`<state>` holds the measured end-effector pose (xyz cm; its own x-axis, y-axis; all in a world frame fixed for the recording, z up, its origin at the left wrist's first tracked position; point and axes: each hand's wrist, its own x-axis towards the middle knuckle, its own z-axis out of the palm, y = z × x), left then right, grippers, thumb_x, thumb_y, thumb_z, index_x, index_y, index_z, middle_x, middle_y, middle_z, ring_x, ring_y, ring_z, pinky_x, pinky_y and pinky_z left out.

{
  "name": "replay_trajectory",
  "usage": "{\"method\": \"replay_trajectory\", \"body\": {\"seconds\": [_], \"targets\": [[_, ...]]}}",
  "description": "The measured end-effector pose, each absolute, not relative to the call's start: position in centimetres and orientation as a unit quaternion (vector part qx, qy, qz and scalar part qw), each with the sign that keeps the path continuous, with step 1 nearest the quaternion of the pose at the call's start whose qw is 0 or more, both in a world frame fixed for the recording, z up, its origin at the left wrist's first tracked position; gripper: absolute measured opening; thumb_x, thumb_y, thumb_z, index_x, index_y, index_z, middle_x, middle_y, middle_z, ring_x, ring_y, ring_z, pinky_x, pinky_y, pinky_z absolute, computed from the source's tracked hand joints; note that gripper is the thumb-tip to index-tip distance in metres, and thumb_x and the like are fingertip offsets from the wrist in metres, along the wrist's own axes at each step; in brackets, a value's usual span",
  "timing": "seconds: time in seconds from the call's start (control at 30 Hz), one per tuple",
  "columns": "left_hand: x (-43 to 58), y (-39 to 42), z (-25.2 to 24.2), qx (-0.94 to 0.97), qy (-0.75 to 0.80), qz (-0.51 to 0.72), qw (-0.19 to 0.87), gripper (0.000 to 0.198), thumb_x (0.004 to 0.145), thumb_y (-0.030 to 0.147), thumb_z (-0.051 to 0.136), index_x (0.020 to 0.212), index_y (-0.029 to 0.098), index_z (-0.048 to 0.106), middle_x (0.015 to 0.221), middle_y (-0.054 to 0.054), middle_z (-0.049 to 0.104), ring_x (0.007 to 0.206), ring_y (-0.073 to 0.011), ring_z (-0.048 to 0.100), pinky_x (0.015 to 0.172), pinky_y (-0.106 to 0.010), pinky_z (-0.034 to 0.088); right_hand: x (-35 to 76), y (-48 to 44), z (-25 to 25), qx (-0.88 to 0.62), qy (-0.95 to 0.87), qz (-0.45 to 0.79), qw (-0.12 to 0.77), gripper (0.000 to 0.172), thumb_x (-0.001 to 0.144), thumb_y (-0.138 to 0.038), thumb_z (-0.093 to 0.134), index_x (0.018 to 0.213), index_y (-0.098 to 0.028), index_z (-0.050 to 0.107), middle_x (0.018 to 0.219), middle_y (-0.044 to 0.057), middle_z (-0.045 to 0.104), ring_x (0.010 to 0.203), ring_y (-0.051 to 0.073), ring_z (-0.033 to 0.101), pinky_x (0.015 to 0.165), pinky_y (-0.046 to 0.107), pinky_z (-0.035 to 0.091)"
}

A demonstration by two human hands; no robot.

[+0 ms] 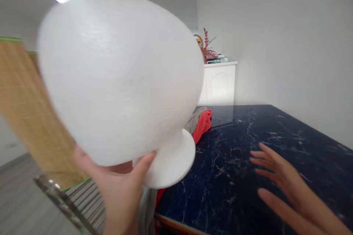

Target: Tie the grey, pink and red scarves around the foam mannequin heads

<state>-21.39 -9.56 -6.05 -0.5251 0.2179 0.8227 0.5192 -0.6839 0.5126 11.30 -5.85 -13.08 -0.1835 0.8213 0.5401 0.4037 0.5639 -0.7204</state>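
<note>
One big white rounded object (121, 77) at ten o'clock, fingers of my left hand (118, 189) gripping it from below; my right hand (289, 187), fingers apart, over worktop (226, 176), four o'clock.

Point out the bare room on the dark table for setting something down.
The dark table is bare between the red cloth and the right hand, and beyond that hand toward the wall. The left side is crowded: the red cloth and grey cloth lie there, and the white object in the left hand hides part of it.
</note>
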Motion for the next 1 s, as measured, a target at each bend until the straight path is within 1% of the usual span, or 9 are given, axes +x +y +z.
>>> {"method": "replay_trajectory", "body": {"seconds": [0.1,0.2,0.3,0.4,0.53,0.63,0.73,0.9,1.0], "targets": [[-17.1,-6.1,-6.6,-0.510,-0.326,-0.796,-0.018,0.091,0.066,0.021,0.085,0.140,0.037,0.035,0.151,-0.002,0.041,0.139,-0.0250,0.043,0.118,-0.043,0.038,6.8,-6.2,-8.9,-0.365,-0.751,0.242,0.493,0.087,0.087,-0.049,0.066,0.157,-0.038,0.015,0.158,0.006,0.033,0.141,0.033,0.039,0.113,0.056,0.038],[-13.2,-3.7,-7.1,-0.543,-0.291,-0.767,-0.179,0.090,0.068,0.023,0.085,0.139,0.035,0.031,0.149,-0.007,0.044,0.136,-0.0261,0.048,0.111,-0.046,0.046,4.9,-3.3,-5.9,-0.320,-0.750,0.273,0.510,0.098,0.077,-0.048,0.078,0.155,-0.032,0.021,0.153,0.008,0.040,0.141,0.032,0.037,0.117,0.055,0.033],[-10.3,-2.9,-7.0,-0.565,-0.244,-0.734,-0.288,0.092,0.068,0.023,0.085,0.139,0.037,0.029,0.156,-0.005,0.036,0.143,-0.0245,0.040,0.117,-0.043,0.038,5.9,0.6,-5.6,-0.320,-0.719,0.320,0.528,0.110,0.065,-0.046,0.087,0.152,-0.026,0.023,0.145,0.012,0.048,0.134,0.033,0.046,0.115,0.053,0.037],[-8.7,-2.4,-6.4,-0.538,-0.217,-0.713,-0.394,0.082,0.077,0.035,0.078,0.143,0.038,0.029,0.160,-0.002,0.031,0.147,-0.0214,0.033,0.121,-0.038,0.030,8.0,3.4,-6.5,-0.333,-0.677,0.373,0.540,0.117,0.057,-0.043,0.092,0.149,-0.024,0.023,0.144,0.015,0.047,0.133,0.033,0.047,0.113,0.054,0.039],[-7.6,-0.9,-6.4,-0.478,-0.215,-0.678,-0.516,0.069,0.087,0.060,0.057,0.147,0.036,0.030,0.158,0.000,0.036,0.146,-0.0216,0.034,0.121,-0.041,0.030,10.6,5.7,-7.9,-0.309,-0.652,0.428,0.545,0.114,0.056,-0.038,0.091,0.148,-0.025,0.024,0.148,0.015,0.044,0.134,0.032,0.046,0.112,0.051,0.041],[-6.5,0.4,-7.5,-0.428,-0.243,-0.659,-0.570,0.066,0.090,0.065,0.046,0.147,0.035,0.032,0.158,0.000,0.037,0.145,-0.0212,0.036,0.121,-0.044,0.028,12.4,7.2,-9.4,-0.298,-0.651,0.459,0.526,0.113,0.057,-0.034,0.092,0.149,-0.026,0.026,0.148,0.015,0.045,0.133,0.031,0.048,0.109,0.051,0.043],[-5.4,1.0,-9.1,-0.403,-0.252,-0.642,-0.601,0.064,0.093,0.063,0.043,0.149,0.035,0.030,0.158,-0.001,0.038,0.145,-0.0206,0.036,0.120,-0.044,0.029,14.1,8.3,-11.0,-0.299,-0.653,0.479,0.505,0.106,0.057,-0.032,0.091,0.147,-0.024,0.035,0.147,0.015,0.048,0.133,0.032,0.049,0.109,0.050,0.043],[-4.5,0.4,-11.2,-0.426,-0.241,-0.630,-0.603,0.055,0.095,0.051,0.046,0.148,0.039,0.033,0.154,0.000,0.043,0.145,-0.0198,0.036,0.118,-0.043,0.031,16.2,7.9,-11.9,-0.323,-0.672,0.506,0.434,0.066,0.067,-0.028,0.084,0.127,-0.019,0.059,0.129,0.011,0.065,0.122,0.030,0.059,0.107,0.045,0.044],[-4.5,-0.2,-11.7,-0.432,-0.240,-0.626,-0.604,0.052,0.095,0.048,0.048,0.145,0.041,0.037,0.153,0.000,0.044,0.145,-0.0216,0.036,0.117,-0.044,0.033,16.8,7.5,-11.9,-0.339,-0.668,0.503,0.430,0.055,0.064,-0.025,0.084,0.116,-0.021,0.066,0.123,0.008,0.069,0.119,0.031,0.061,0.106,0.046,0.044]]}}
